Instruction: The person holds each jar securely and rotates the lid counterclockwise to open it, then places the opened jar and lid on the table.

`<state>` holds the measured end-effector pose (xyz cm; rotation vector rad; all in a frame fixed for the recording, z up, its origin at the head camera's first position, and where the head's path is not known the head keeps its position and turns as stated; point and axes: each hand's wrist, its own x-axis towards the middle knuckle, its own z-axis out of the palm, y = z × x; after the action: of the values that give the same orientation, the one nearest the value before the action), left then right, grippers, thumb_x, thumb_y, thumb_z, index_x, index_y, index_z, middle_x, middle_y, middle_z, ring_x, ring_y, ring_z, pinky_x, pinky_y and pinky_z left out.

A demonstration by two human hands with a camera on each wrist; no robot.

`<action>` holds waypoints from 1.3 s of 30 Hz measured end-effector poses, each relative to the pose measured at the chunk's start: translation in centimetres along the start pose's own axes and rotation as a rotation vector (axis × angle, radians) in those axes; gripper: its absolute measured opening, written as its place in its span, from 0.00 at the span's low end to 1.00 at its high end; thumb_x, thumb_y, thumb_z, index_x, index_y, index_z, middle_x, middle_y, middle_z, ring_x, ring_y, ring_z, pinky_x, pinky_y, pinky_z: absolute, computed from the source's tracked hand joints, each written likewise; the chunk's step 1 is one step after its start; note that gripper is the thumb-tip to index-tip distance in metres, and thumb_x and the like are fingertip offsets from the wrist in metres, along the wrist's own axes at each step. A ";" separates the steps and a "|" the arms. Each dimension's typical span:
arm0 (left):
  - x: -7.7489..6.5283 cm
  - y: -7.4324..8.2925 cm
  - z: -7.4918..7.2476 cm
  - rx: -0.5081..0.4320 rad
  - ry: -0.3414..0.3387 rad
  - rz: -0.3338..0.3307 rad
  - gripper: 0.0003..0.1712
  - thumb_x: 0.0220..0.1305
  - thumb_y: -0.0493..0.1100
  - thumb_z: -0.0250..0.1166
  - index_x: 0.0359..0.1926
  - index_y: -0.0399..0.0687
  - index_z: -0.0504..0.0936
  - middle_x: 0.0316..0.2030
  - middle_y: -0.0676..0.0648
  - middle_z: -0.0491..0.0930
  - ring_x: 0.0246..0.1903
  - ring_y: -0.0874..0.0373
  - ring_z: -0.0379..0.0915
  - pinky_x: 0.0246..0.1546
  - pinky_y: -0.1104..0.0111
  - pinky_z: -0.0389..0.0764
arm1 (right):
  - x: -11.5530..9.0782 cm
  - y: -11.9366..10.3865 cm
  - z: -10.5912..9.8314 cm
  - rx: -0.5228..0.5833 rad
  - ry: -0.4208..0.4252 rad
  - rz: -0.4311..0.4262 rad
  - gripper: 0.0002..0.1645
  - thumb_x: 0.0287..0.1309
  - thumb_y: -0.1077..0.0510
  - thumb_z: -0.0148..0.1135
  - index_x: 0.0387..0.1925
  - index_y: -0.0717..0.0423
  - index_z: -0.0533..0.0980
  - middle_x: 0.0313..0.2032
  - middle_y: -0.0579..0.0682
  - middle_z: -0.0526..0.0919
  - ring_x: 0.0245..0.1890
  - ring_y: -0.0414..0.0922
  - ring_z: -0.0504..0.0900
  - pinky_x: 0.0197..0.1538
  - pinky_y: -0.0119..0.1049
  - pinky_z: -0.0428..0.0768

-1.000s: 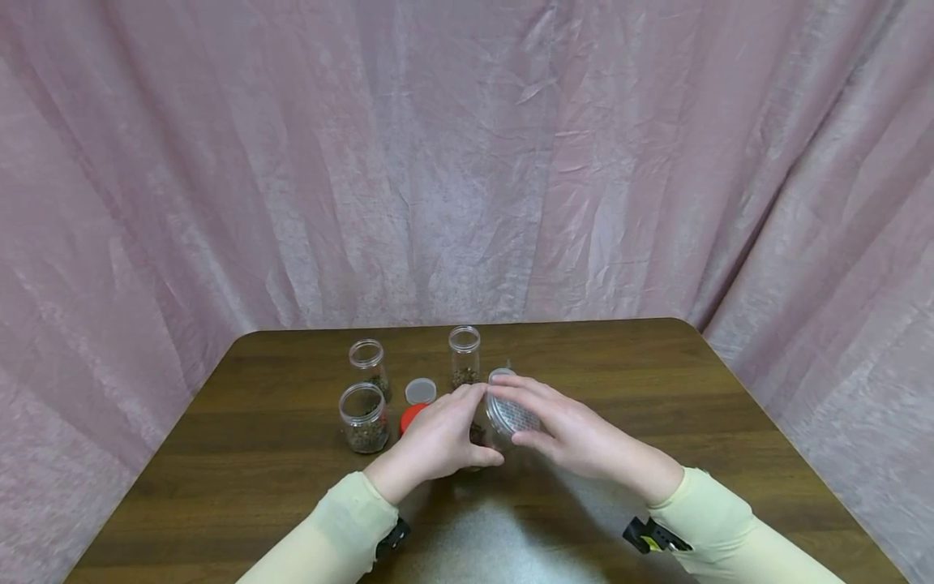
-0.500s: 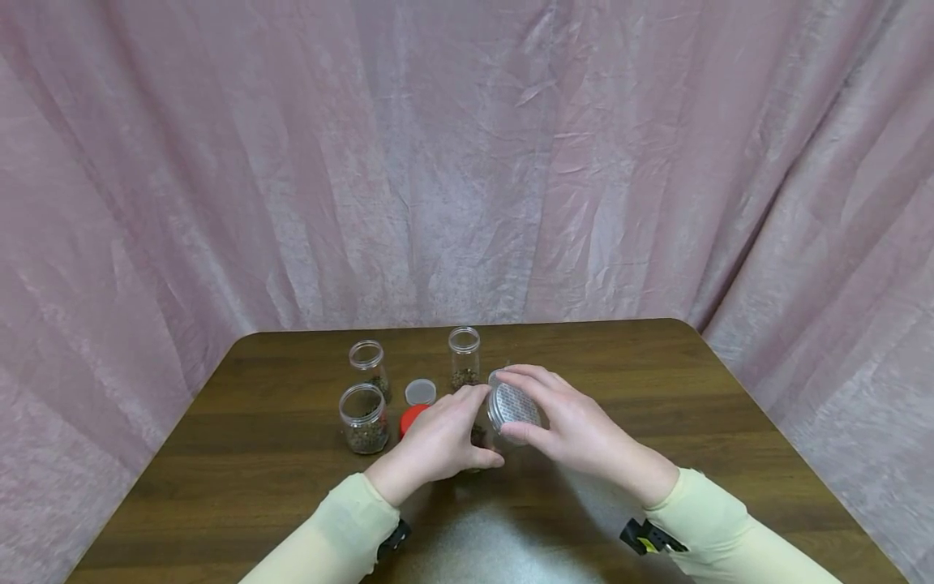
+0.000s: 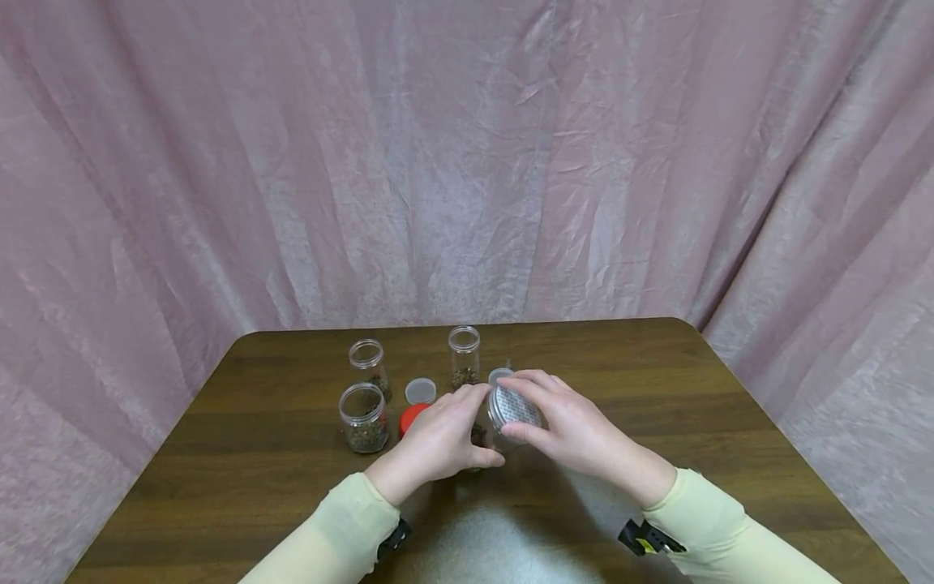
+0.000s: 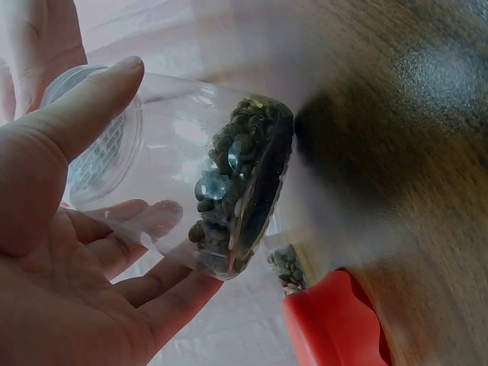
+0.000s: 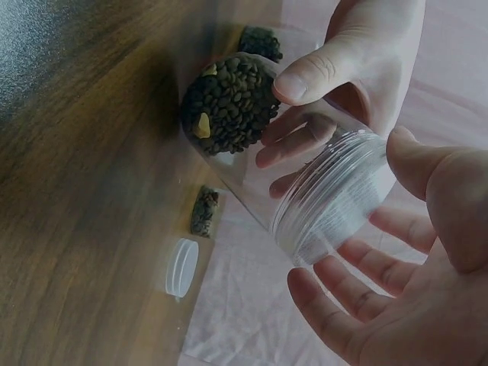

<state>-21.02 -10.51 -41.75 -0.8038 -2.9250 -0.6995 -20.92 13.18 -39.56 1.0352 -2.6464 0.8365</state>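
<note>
A clear plastic jar, tilted, holds dark seed-like bits and a few yellow pieces. My left hand grips its body, thumb on one side and fingers on the other. A clear screw lid with a patterned top sits on the jar's mouth. My right hand holds this lid by the rim, thumb at the near edge and fingers at the far edge. The head view shows little of the jar's body, as the left hand covers much of it.
Two open jars stand on the left, and a slimmer open jar stands at the back. Loose lids lie nearby. A red object is partly behind the left hand. A pink curtain hangs behind the table.
My right thumb and fingers have shifted round the lid's rim, and the thumb now lies at its near edge. The left hand and the other jars look unmoved.
</note>
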 end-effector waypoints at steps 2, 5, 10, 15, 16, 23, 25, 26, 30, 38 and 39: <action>0.0 0.0 0.0 0.001 -0.001 -0.001 0.55 0.56 0.57 0.89 0.77 0.45 0.72 0.63 0.44 0.81 0.58 0.45 0.81 0.56 0.49 0.84 | 0.0 0.1 0.0 0.008 -0.005 -0.015 0.38 0.72 0.45 0.75 0.77 0.52 0.75 0.72 0.53 0.78 0.72 0.54 0.77 0.67 0.59 0.80; 0.0 -0.1 0.1 0.004 0.001 -0.002 0.55 0.56 0.58 0.88 0.77 0.45 0.72 0.64 0.44 0.81 0.59 0.44 0.81 0.57 0.49 0.84 | 0.0 0.1 0.0 0.015 -0.011 -0.037 0.38 0.72 0.48 0.75 0.77 0.53 0.75 0.73 0.54 0.77 0.73 0.55 0.76 0.69 0.58 0.78; 0.0 -0.2 0.1 0.014 0.001 -0.001 0.55 0.56 0.59 0.88 0.77 0.45 0.72 0.64 0.44 0.81 0.60 0.44 0.81 0.57 0.49 0.84 | -0.1 0.3 0.0 0.026 -0.020 -0.064 0.39 0.71 0.51 0.76 0.77 0.55 0.74 0.73 0.54 0.77 0.74 0.56 0.75 0.71 0.59 0.77; 0.0 -0.2 0.1 0.020 0.002 0.003 0.55 0.56 0.60 0.88 0.77 0.44 0.72 0.64 0.44 0.81 0.60 0.45 0.81 0.57 0.50 0.84 | -0.2 0.3 0.0 0.027 -0.024 -0.084 0.39 0.71 0.52 0.76 0.78 0.55 0.74 0.74 0.55 0.76 0.74 0.56 0.75 0.71 0.58 0.76; 0.0 -0.2 0.1 0.018 0.003 0.004 0.55 0.56 0.60 0.88 0.77 0.44 0.72 0.64 0.44 0.81 0.60 0.45 0.81 0.57 0.50 0.84 | -0.2 0.3 0.0 0.028 -0.025 -0.089 0.39 0.71 0.52 0.76 0.78 0.55 0.74 0.74 0.55 0.76 0.75 0.56 0.74 0.71 0.58 0.76; 0.1 -0.2 0.1 0.008 -0.002 0.005 0.55 0.56 0.59 0.88 0.77 0.44 0.72 0.66 0.44 0.80 0.61 0.43 0.80 0.60 0.49 0.83 | -0.3 0.4 -0.1 0.050 -0.032 -0.114 0.39 0.70 0.54 0.77 0.77 0.56 0.74 0.75 0.54 0.75 0.75 0.56 0.74 0.71 0.58 0.76; 0.1 -0.1 0.1 0.008 -0.001 0.005 0.56 0.56 0.59 0.88 0.78 0.44 0.72 0.67 0.43 0.80 0.62 0.43 0.80 0.61 0.48 0.82 | -0.3 0.4 -0.2 0.052 -0.033 -0.117 0.39 0.70 0.55 0.77 0.77 0.56 0.74 0.75 0.54 0.75 0.75 0.56 0.74 0.72 0.58 0.76; 0.1 -0.1 0.1 0.009 -0.001 0.005 0.56 0.56 0.59 0.88 0.78 0.44 0.72 0.67 0.43 0.80 0.62 0.43 0.80 0.61 0.48 0.82 | -0.3 0.4 -0.2 0.054 -0.034 -0.117 0.39 0.69 0.55 0.77 0.77 0.56 0.74 0.75 0.54 0.75 0.75 0.56 0.74 0.72 0.58 0.76; 0.1 -0.1 0.1 0.010 -0.002 0.002 0.56 0.56 0.59 0.88 0.78 0.43 0.71 0.68 0.43 0.79 0.63 0.42 0.79 0.62 0.48 0.82 | -0.3 0.4 -0.2 0.055 -0.036 -0.119 0.39 0.70 0.55 0.77 0.78 0.56 0.73 0.75 0.53 0.75 0.75 0.56 0.74 0.72 0.58 0.76; 0.1 0.1 0.1 0.007 -0.004 -0.004 0.56 0.56 0.58 0.88 0.78 0.44 0.71 0.68 0.43 0.79 0.63 0.43 0.79 0.61 0.48 0.82 | -0.5 0.5 -0.3 0.062 -0.043 -0.110 0.39 0.70 0.55 0.76 0.78 0.56 0.74 0.76 0.54 0.74 0.76 0.57 0.73 0.72 0.58 0.75; 0.1 0.1 0.0 0.007 -0.005 -0.005 0.56 0.56 0.58 0.88 0.78 0.44 0.71 0.68 0.43 0.79 0.63 0.43 0.79 0.61 0.48 0.82 | -0.5 0.5 -0.3 0.064 -0.045 -0.110 0.39 0.70 0.56 0.77 0.77 0.56 0.74 0.76 0.54 0.74 0.76 0.57 0.73 0.72 0.58 0.75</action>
<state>-21.04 -10.36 -41.73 -0.7994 -2.9332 -0.6877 -20.88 13.96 -39.71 1.2162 -2.5870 0.8896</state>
